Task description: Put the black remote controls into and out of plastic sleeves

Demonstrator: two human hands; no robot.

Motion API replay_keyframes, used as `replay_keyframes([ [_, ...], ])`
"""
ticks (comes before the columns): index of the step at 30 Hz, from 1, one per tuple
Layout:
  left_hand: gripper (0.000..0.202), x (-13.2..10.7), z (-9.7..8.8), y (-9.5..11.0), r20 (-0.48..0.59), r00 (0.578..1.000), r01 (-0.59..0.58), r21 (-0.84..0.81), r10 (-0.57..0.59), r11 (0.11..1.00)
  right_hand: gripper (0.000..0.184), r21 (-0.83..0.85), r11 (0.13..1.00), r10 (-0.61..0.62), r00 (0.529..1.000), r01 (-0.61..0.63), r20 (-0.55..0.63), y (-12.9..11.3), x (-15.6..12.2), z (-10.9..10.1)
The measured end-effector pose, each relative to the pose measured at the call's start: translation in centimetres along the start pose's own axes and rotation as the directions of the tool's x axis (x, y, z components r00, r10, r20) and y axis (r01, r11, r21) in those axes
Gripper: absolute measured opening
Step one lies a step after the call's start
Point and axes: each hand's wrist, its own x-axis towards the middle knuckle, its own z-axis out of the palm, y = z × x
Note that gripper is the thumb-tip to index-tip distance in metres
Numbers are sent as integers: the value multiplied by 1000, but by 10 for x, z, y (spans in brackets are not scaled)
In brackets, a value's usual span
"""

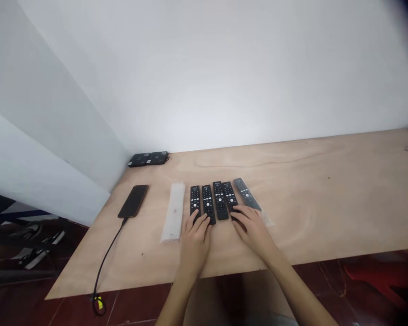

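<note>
Several black remote controls (220, 199) lie side by side on the wooden table, pointing away from me. My left hand (195, 240) rests over the lower ends of the two leftmost ones, its fingers spread and touching them. At the lower end of a slightly tilted remote control (229, 192) on the right of the row are the fingertips of my right hand (253, 226), fingers apart. Just beyond that hand, another remote control (246, 194) lies slanted in a clear plastic sleeve, partly hidden by the hand. Left of the row is a flat whitish plastic sleeve (174, 210).
A dark phone (133, 200) lies on the left with a black cable (104, 258) running over the table's front edge. Two flat black boxes (148, 158) stand in the back left corner against the white wall (224, 81). The wooden tabletop (326, 194) stretches away to the right.
</note>
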Motion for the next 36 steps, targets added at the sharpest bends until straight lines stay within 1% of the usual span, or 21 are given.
replay_keyframes([
  [2, 30, 0, 1, 0, 2, 1000, -15, 22, 15, 1000, 28, -1, 1000, -8, 1000, 8, -12, 0, 0, 1],
  [4, 30, 0, 1, 1, -2, 999, -32, 53, 32, 998, 29, -9, 1000, 15, 997, -15, -70, 3, -1, 0],
  [5, 30, 0, 1, 1, -3, 999, -39, 70, 39, 997, 30, -21, 999, 47, 992, -49, -121, 5, -1, 0],
  [7, 29, 0, 1, 3, -5, 999, -43, 97, 43, 994, 32, -63, 985, 144, 961, -163, -238, 13, -1, -2],
  [9, 29, -1, -1, 5, -5, 999, -39, 112, 40, 993, 35, -97, 957, 235, 924, -275, -303, 25, -1, -6],
  [11, 30, -1, -2, 7, -5, 999, -37, 105, 38, 994, 37, -85, 946, 279, 921, -312, -273, 37, -3, -11],
  [13, 31, -1, -5, 10, -10, 999, -43, 83, 44, 996, 34, -43, 954, 281, 936, -296, -214, 48, -8, -19],
  [15, 32, -1, -8, 12, -23, 998, -50, 58, 51, 997, 32, -17, 958, 278, 943, -285, -181, 58, -20, -32],
  [17, 32, -1, -11, 14, -47, 997, -57, 41, 59, 998, 30, 1, 956, 290, 945, -293, -154, 69, -42, -50],
  [18, 32, -1, -13, 15, -59, 996, -63, 33, 65, 997, 30, 40, 951, 308, 943, -306, -126, 74, -55, -61],
  [21, 28, -3, -18, 17, -88, 991, -103, -1, 103, 995, 30, 129, 937, 327, 945, -325, 1, 89, -98, -94],
  [23, 22, -6, -19, 20, -98, 983, -161, -56, 155, 985, 29, 177, 920, 341, 937, -349, 76, 91, -119, -112],
  [25, 19, -8, -19, 25, -88, 971, -231, -131, 221, 964, 25, 208, 910, 336, 932, -359, 138, 83, -127, -121],
  [27, 21, -9, -18, 33, -32, 957, -288, -203, 288, 936, 25, 247, 906, 298, 932, -344, 207, 66, -122, -119],
  [28, 23, -9, -17, 36, 19, 949, -303, -233, 316, 924, 27, 288, 905, 248, 938, -314, 244, 55, -115, -114],
  [29, 28, -8, -17, 39, 83, 937, -308, -258, 339, 916, 27, 340, 900, 187, 947, -271, 260, 43, -107, -106],
  [31, 47, -7, -17, 42, 228, 904, -289, -300, 362, 909, 32, 448, 878, 54, 964, -169, 259, 21, -87, -88],
  [32, 55, -6, -18, 41, 295, 885, -267, -315, 361, 911, 34, 478, 867, 17, 967, -141, 255, 11, -78, -78],
  [34, 58, -7, -22, 33, 395, 854, -217, -323, 340, 921, 39, 512, 852, -28, 969, -106, 247, -2, -64, -60],
  [35, 56, -8, -25, 27, 420, 849, -197, -314, 322, 929, 39, 525, 845, -40, 964, -107, 262, -5, -59, -53],
  [36, 53, -10, -29, 21, 426, 854, -180, -300, 300, 937, 41, 535, 835, -31, 960, -127, 278, -6, -56, -48],
])
